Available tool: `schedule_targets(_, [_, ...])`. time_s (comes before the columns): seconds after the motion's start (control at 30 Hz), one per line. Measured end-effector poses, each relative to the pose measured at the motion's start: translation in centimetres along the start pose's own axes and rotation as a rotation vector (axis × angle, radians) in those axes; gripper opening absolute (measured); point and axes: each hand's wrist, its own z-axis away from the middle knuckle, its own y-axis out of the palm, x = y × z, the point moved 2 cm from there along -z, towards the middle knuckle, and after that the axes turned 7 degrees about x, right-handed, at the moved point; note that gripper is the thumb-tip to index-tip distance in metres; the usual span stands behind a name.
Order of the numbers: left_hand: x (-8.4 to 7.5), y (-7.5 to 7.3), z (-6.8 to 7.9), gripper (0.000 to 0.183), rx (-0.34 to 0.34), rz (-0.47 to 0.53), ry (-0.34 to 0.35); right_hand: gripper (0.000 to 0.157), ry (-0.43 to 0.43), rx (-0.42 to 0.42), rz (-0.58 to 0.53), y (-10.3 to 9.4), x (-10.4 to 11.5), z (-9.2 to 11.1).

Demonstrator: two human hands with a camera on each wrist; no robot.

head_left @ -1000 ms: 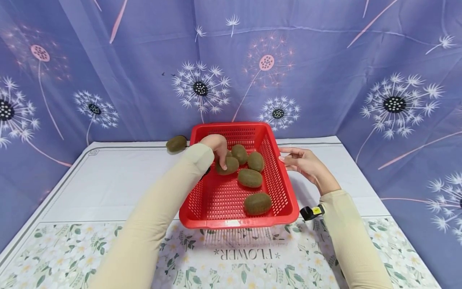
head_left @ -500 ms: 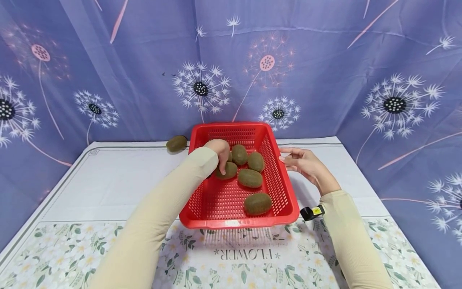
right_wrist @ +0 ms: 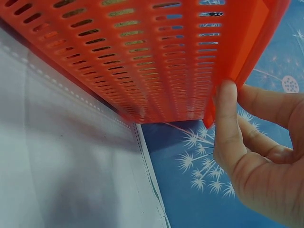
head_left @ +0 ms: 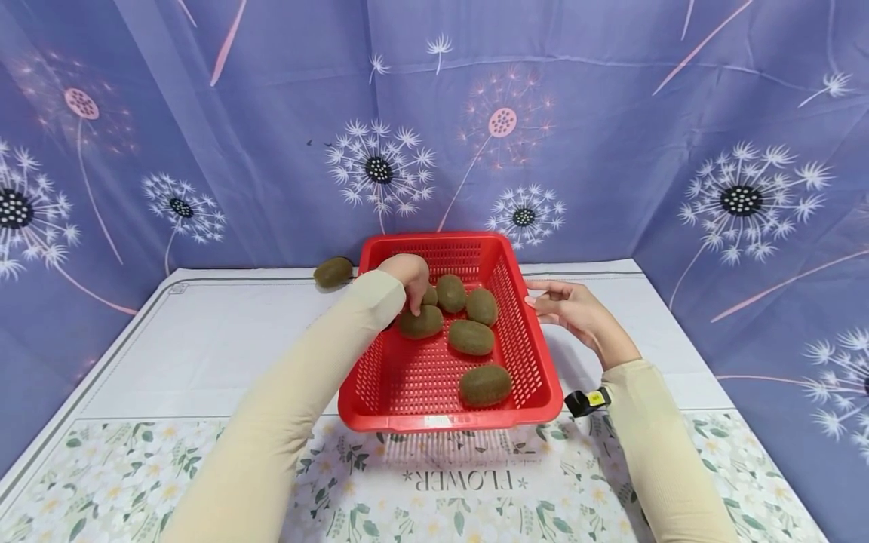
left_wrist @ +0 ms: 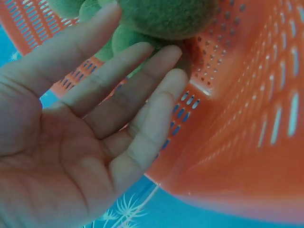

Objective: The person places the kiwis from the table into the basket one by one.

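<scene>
My left hand (head_left: 409, 280) reaches over the left rim of a red plastic basket (head_left: 434, 422). Beneath it lies a brown kiwi (head_left: 421, 323), the thumb tip at its upper side. The left wrist view shows the palm (left_wrist: 57, 161) bare, with loosely bent fingers beside the kiwis (left_wrist: 166, 16). At the basket's right side, my right hand (head_left: 570, 308) holds the rim between thumb and fingers. Up close in the right wrist view, the thumb (right_wrist: 227, 123) sits under the lip, with the index finger behind it.
More kiwis lie in the basket, among them one near the front (head_left: 485, 385) and one mid-right (head_left: 471, 337). A single kiwi (head_left: 333, 272) rests on the white tablecloth (head_left: 224, 339), behind and left of the basket. A purple dandelion-print curtain (head_left: 271, 151) closes off the back and sides.
The kiwi under my left hand has shifted slightly forward and left. My left hand dipped toward me, then drew back up and left. The right hand stays at the rim.
</scene>
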Motion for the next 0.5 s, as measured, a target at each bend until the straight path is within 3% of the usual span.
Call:
schedule_targets(0.1, [0.8, -0.5, 0.1, 0.043, -0.003, 0.07, 0.03, 0.055, 0.006, -0.002, 0.01, 0.0, 0.0, 0.0])
schedule_targets(0.17, [1.3, 0.1, 3.5, 0.028, -0.036, 0.118, 0.077, 0.055, 0.01, -0.002, 0.015, 0.0, 0.1, 0.1])
schedule_targets(0.27, [2.2, 0.4, 6.3, 0.023, -0.086, 0.151, 0.148, 0.055, 0.012, -0.004, 0.024, 0.0, 0.2, 0.2])
schedule_targets(0.37, [2.9, 0.4, 7.8, 0.024, -0.136, 0.196, 0.239, 0.056, 0.013, -0.003, 0.029, 0.0, 0.2, 0.2])
schedule_targets(0.5, [4.1, 0.0, 8.4, 0.025, -0.193, 0.338, 0.359, 0.055, 0.014, -0.004, 0.028, -0.1, 0.1, 0.1])
